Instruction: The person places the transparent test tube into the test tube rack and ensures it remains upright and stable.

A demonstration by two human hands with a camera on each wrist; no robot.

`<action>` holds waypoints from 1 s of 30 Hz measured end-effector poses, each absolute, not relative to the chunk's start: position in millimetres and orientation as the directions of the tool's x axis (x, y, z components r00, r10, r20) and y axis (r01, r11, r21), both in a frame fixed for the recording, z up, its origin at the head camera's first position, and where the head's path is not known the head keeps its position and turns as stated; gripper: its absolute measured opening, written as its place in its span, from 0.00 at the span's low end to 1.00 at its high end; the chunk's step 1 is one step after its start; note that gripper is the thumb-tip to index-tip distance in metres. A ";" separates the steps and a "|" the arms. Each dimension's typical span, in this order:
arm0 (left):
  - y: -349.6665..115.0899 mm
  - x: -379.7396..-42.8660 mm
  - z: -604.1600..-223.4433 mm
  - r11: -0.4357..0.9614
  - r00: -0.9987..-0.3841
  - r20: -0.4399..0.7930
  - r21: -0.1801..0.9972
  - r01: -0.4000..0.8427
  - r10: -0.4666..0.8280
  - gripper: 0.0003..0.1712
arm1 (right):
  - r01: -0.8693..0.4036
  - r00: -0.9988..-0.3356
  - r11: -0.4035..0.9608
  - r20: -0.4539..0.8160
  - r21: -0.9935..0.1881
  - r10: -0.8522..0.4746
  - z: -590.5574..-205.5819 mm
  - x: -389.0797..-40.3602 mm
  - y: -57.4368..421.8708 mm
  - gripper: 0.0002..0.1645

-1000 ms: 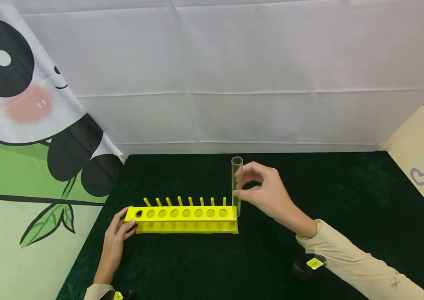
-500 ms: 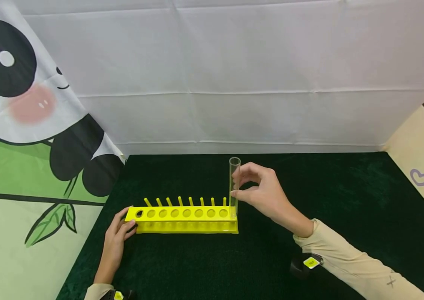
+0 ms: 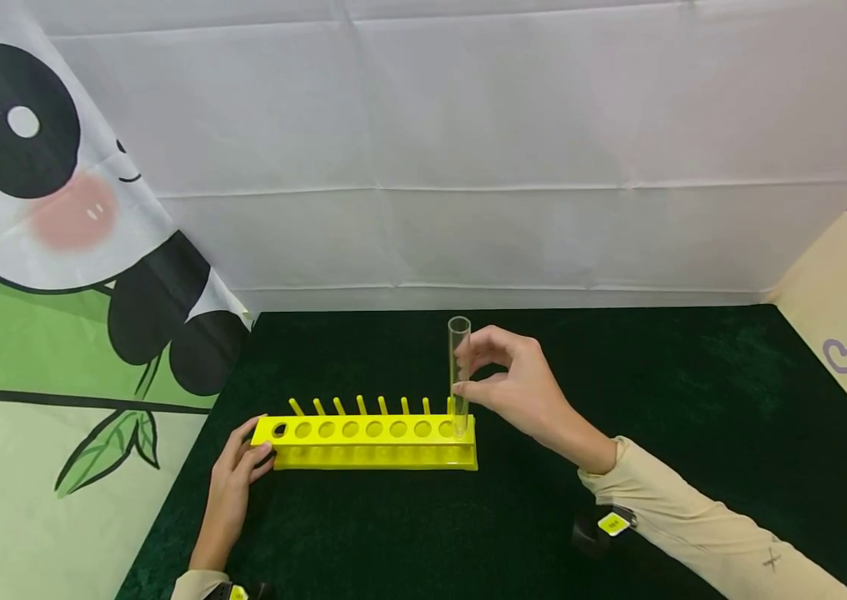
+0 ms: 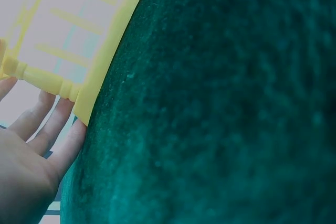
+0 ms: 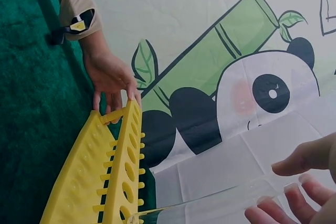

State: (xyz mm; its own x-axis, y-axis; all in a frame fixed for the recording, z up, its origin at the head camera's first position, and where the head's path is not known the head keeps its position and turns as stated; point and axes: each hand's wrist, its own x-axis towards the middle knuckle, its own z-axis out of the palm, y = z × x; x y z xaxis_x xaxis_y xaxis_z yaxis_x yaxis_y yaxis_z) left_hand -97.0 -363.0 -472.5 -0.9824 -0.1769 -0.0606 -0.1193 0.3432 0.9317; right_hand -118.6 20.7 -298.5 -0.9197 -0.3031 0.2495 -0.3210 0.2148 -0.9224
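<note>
A yellow test tube rack [image 3: 374, 457] with a row of round holes and a row of pegs behind lies lengthwise on the dark green cloth. My left hand [image 3: 227, 483] holds its left end; in the left wrist view the fingers of that hand [image 4: 26, 166] meet the end post of the rack [image 4: 107, 59]. Between thumb and fingertips my right hand [image 3: 521, 385] pinches a clear glass test tube [image 3: 458, 335], upright over the rack's right end. The right wrist view shows the lower end of the tube [image 5: 199, 200] right at the rack's near holes.
Dark green cloth [image 3: 656, 375] covers the table. A white sheet [image 3: 506, 167] hangs at the back, a panda-print sheet [image 3: 78, 275] on the left and a cream one [image 3: 829, 292] on the right. Each forearm wears a dark wrist device [image 3: 603, 527].
My right hand has moved a little to the left with the test tube, from the rack's right edge to over its rightmost holes. The left hand keeps its place on the rack.
</note>
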 end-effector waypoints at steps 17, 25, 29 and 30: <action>-361.2 -96.1 -473.9 0.344 -0.983 -0.038 0.934 -0.100 -0.182 0.29 | -0.330 -0.909 0.191 0.256 -0.925 -0.328 -302.4 -121.8 13.5 0.18; -361.5 -96.4 -473.8 0.353 -0.982 -0.032 0.931 -0.097 -0.184 0.29 | -0.325 -0.909 0.180 0.254 -0.928 -0.332 -305.7 -122.1 10.7 0.18; -361.5 -96.9 -474.2 0.350 -0.982 -0.037 0.931 -0.101 -0.185 0.29 | -0.329 -0.907 0.187 0.254 -0.926 -0.335 -309.8 -123.1 10.2 0.17; -361.5 -97.1 -474.4 0.350 -0.982 -0.038 0.931 -0.102 -0.186 0.29 | -0.328 -0.907 0.188 0.253 -0.926 -0.336 -310.0 -122.8 10.1 0.17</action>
